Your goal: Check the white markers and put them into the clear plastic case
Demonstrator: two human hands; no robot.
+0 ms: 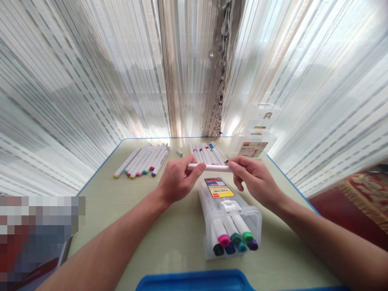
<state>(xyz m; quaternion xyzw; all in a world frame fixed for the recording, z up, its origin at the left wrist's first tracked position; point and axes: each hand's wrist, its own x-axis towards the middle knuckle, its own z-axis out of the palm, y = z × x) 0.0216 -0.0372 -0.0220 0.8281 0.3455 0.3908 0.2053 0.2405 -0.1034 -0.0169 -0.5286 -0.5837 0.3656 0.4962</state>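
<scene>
A white marker (pixel 217 167) is held level between my two hands, above the table. My left hand (pixel 178 178) is closed around its left end, thumb along the barrel. At the other end, my right hand (pixel 254 176) pinches the marker between thumb and fingers. Just below and nearer to me lies a clear plastic marker case (pixel 209 202) with a yellow label. Several markers (pixel 236 236) lie inside it, their coloured ends facing me: pink, greens, blues, purple and black.
Several white markers (pixel 145 159) lie side by side at the back left. Another group of markers (pixel 209 153) lies at the back middle, partly behind my hands. A clear open case (pixel 253 139) stands at the back right. Blue trim (pixel 194 279) edges the table; curtains hang behind.
</scene>
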